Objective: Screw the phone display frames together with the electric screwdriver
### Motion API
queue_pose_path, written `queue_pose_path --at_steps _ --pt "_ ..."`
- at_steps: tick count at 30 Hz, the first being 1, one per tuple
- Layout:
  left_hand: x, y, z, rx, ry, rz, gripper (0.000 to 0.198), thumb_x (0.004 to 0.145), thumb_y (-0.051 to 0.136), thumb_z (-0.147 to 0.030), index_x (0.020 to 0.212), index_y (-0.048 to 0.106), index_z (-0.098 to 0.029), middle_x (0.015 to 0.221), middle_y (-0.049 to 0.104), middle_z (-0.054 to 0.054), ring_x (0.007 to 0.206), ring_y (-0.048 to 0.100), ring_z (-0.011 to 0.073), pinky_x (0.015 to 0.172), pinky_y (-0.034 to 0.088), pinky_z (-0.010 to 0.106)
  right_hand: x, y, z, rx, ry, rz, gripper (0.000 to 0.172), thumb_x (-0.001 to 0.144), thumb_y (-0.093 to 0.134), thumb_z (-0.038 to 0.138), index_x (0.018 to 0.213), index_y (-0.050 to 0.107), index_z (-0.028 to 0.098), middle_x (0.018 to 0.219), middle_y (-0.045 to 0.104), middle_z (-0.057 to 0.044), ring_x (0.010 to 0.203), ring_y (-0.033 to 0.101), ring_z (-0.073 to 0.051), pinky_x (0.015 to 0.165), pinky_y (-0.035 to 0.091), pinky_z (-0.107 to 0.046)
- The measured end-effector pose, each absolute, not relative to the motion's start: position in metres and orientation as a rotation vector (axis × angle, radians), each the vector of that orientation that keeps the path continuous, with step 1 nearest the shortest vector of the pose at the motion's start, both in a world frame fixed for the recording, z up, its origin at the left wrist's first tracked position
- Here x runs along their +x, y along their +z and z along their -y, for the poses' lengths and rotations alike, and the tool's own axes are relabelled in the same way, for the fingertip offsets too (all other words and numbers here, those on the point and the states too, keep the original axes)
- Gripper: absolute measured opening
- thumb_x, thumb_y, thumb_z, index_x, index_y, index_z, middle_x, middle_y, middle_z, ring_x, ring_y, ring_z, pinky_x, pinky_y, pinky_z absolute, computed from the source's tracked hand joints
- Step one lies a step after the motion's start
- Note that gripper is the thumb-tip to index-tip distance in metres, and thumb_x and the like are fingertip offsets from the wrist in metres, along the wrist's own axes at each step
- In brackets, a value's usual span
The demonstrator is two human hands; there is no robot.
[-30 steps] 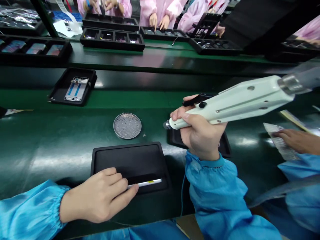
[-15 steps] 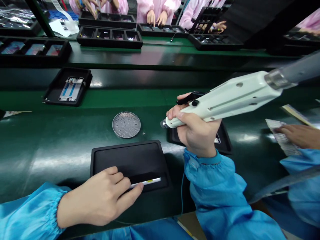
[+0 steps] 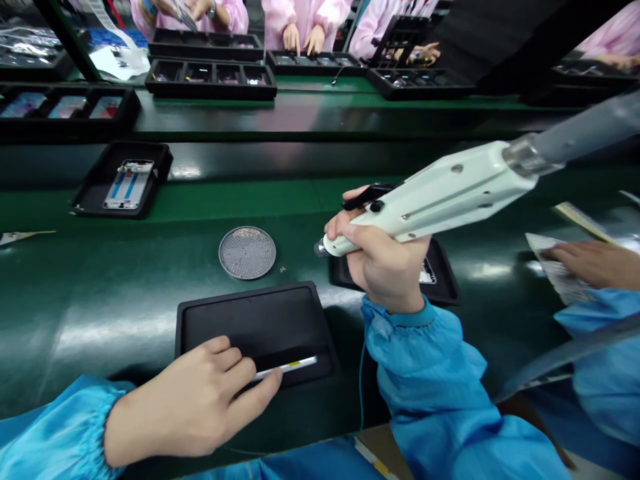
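Observation:
My left hand (image 3: 195, 393) is closed on a phone (image 3: 295, 364), tipped on edge so that mainly its silvery side with a yellow mark shows. Beneath it lies a black tray (image 3: 250, 308). In my right hand (image 3: 387, 267) is a pale green electric screwdriver (image 3: 455, 193), its metal tip pointing left above the bench. A round perforated dish (image 3: 247, 253) with small screws in it sits between the hands, farther back. Beside the dish lie a few tiny loose screws (image 3: 283, 269). Under my right wrist, partly hidden, another black tray (image 3: 446, 283) holds a phone part.
A black tray with a phone frame (image 3: 129, 184) stands at the left back. Trays with several compartments (image 3: 210, 79) line the raised shelf, where people in pink work. At right, another person's hand (image 3: 595, 263) rests on a paper sheet. A thin blue cord (image 3: 361, 387) hangs near my right sleeve.
The whole view has shifted slightly, so the bench things sit a little farther left. Both hands keep the same hold. A co-worker's hands at the back left have moved.

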State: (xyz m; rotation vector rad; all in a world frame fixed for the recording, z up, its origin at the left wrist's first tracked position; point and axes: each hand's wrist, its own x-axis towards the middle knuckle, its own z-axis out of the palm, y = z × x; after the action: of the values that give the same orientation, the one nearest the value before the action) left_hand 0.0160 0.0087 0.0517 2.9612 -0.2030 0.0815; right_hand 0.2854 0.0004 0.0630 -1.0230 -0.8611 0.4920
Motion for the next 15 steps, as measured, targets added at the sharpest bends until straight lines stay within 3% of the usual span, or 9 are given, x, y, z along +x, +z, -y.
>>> queue_pose_path --at_steps 5,15 --pt "0.024 0.057 -0.009 2.987 -0.085 0.197 0.056 0.090 0.037 -0.006 0.146 0.037 -0.006 0.083 0.058 0.006 0.062 0.050 0.0209 0.061 0.041 0.039 0.287 0.060 0.000 -1.009 0.495 0.897 0.026 0.065 0.062 0.010 0.087 0.065 0.023 0.061 0.059 0.005 0.055 0.056 -0.014 0.055 0.045 -0.034" --pt "0.028 0.056 -0.010 2.981 -0.047 0.212 0.057 0.087 0.039 -0.005 0.144 0.039 -0.006 0.080 0.058 0.005 0.061 0.050 0.0198 0.061 0.039 0.036 0.286 0.061 -0.001 -1.038 0.499 0.846 0.027 0.062 0.063 0.010 0.085 0.064 0.023 0.061 0.059 0.006 0.053 0.056 -0.013 0.054 0.045 -0.033"
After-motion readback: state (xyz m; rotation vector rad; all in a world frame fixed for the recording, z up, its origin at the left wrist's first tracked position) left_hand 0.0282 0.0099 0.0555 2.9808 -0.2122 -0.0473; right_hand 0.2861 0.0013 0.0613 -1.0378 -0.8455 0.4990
